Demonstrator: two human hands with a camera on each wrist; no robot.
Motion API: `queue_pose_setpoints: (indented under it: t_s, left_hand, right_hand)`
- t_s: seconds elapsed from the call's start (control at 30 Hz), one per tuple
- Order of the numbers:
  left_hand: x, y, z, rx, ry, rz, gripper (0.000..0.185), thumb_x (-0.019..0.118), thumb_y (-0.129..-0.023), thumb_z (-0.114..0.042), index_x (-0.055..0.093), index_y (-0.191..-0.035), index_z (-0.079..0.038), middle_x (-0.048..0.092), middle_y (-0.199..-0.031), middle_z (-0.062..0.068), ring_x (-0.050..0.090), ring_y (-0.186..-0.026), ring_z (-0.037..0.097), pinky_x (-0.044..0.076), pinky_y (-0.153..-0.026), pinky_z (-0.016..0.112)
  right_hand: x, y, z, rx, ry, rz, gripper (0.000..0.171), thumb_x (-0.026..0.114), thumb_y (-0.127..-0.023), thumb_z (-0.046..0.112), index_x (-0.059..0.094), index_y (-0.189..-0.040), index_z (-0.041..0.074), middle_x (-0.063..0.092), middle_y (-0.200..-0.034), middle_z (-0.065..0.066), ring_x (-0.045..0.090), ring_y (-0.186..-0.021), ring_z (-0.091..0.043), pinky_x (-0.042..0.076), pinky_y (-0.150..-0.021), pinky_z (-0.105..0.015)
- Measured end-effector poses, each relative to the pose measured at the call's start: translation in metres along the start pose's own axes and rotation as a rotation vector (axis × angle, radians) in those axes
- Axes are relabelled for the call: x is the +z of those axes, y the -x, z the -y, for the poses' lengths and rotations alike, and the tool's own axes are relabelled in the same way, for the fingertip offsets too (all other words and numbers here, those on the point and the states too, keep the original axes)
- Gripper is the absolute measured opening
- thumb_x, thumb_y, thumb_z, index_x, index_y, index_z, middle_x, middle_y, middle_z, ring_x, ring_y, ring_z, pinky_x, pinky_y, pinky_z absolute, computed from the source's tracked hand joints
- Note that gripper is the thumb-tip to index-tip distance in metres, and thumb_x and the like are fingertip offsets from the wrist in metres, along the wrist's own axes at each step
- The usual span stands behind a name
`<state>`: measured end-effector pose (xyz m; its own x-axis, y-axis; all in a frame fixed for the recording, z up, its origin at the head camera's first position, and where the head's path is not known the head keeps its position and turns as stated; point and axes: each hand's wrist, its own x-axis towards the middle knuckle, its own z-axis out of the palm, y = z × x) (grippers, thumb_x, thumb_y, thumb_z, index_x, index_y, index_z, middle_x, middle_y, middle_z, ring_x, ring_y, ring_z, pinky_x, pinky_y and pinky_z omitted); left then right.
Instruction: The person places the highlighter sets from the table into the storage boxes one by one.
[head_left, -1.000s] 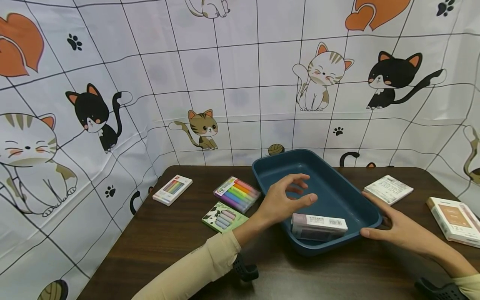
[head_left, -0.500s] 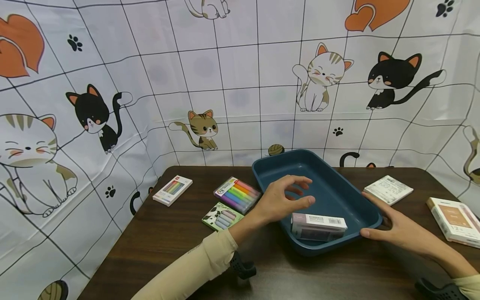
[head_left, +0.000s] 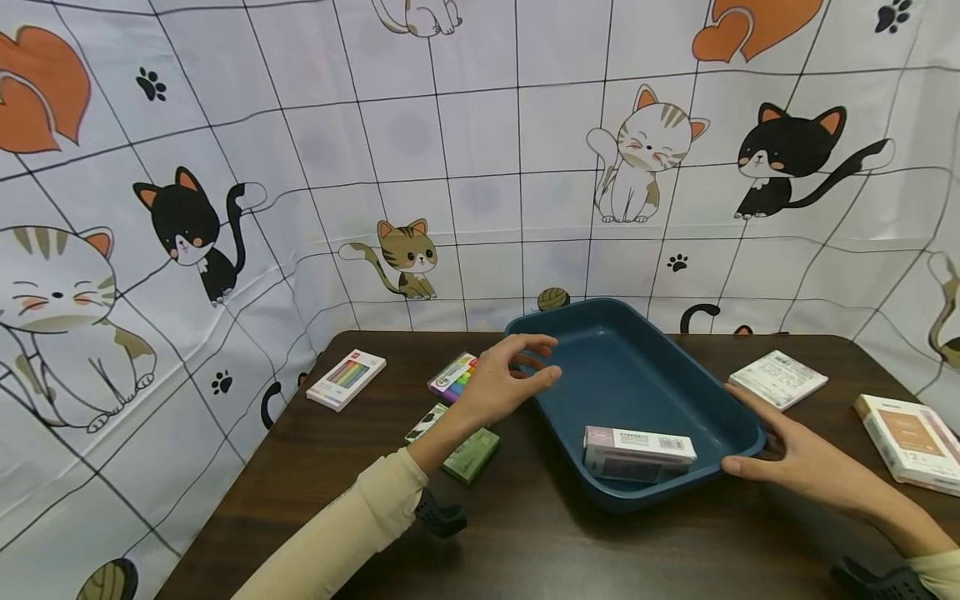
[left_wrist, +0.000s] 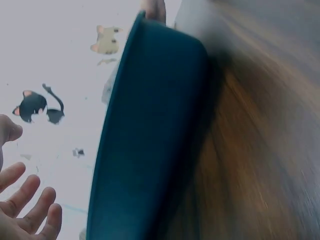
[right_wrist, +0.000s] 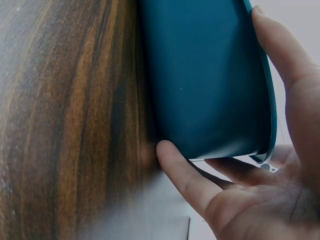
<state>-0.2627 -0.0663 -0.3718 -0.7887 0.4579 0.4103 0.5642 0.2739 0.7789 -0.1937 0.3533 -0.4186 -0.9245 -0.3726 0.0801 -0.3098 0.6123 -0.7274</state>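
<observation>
- Currently the left hand (head_left: pixel 504 385) hovers with loosely spread fingers (left_wrist: pixel 26 207), holding nothing, above the rainbow marker pack (head_left: pixel 452 377) beside the dark blue plastic tray (head_left: pixel 637 367).
- Right hand (head_left: pixel 797 454) fingers (right_wrist: pixel 182 172) lie straight against the tray's near corner on the dark wooden bench (head_left: pixel 315 475).
- Inside the tray lies a pale rectangular box (head_left: pixel 638 451).

I see a dark wood table (head_left: pixel 525 542) bearing a teal tray (head_left: pixel 660 379), three marker packs (head_left: pixel 347 379) at left, two boxes (head_left: pixel 777 378) at right.

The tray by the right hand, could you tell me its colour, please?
Dark teal tray; head view.
</observation>
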Motion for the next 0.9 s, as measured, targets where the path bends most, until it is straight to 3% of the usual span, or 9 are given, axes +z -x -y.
queue_pose_setpoints:
  t_s: [0.27,0.5,0.57,0.73,0.9]
  left_hand:
    - [-0.023,0.016,0.022,-0.068,-0.053,-0.008,0.049,0.070,-0.098,-0.036,0.060,-0.141,-0.018,0.059,-0.129,0.005,0.062,-0.109,0.018,0.055,-0.088,0.037]
    - [-0.038,0.024,0.039,-0.089,-0.118,-0.042,0.046,0.073,-0.096,-0.029,0.062,-0.139,-0.015,0.060,-0.126,0.007,0.063,-0.109,0.020,0.058,-0.080,0.038]
    - [-0.041,0.026,0.043,-0.100,-0.135,-0.053,0.045,0.073,-0.095,-0.024,0.063,-0.137,-0.014,0.061,-0.125,0.009,0.064,-0.109,0.022,0.058,-0.078,0.038]
    - [-0.048,0.031,0.049,-0.138,-0.133,-0.056,0.044,0.075,-0.094,-0.028,0.064,-0.135,-0.019,0.061,-0.126,0.012,0.063,-0.111,0.025,0.058,-0.081,0.038]
    - [-0.049,0.033,0.051,-0.162,-0.149,-0.044,0.048,0.078,-0.092,-0.029,0.064,-0.136,-0.018,0.059,-0.130,0.014,0.062,-0.114,0.030,0.057,-0.084,0.040]
  right_hand:
    - [-0.001,0.000,-0.001,0.002,0.004,0.003,0.095,0.073,-0.096,0.018,0.008,-0.166,0.023,0.021,-0.157,-0.030,0.049,-0.122,-0.041,0.052,-0.079,-0.025]
    - [-0.002,0.000,-0.001,-0.002,0.032,-0.013,0.094,0.074,-0.095,0.019,0.011,-0.166,0.023,0.024,-0.157,-0.028,0.052,-0.119,-0.015,0.051,-0.081,-0.023]
    - [-0.002,0.000,-0.001,0.000,0.027,-0.010,0.095,0.074,-0.096,0.019,0.010,-0.166,0.025,0.023,-0.157,-0.028,0.052,-0.120,-0.019,0.051,-0.081,-0.024]
    - [-0.001,-0.001,0.000,0.002,0.015,-0.002,0.095,0.073,-0.096,0.018,0.009,-0.166,0.026,0.022,-0.158,-0.030,0.048,-0.124,-0.044,0.052,-0.080,-0.024]
    - [-0.001,0.000,0.000,0.012,-0.009,0.005,0.096,0.073,-0.096,0.018,0.008,-0.166,0.025,0.020,-0.157,-0.031,0.047,-0.124,-0.048,0.052,-0.079,-0.025]
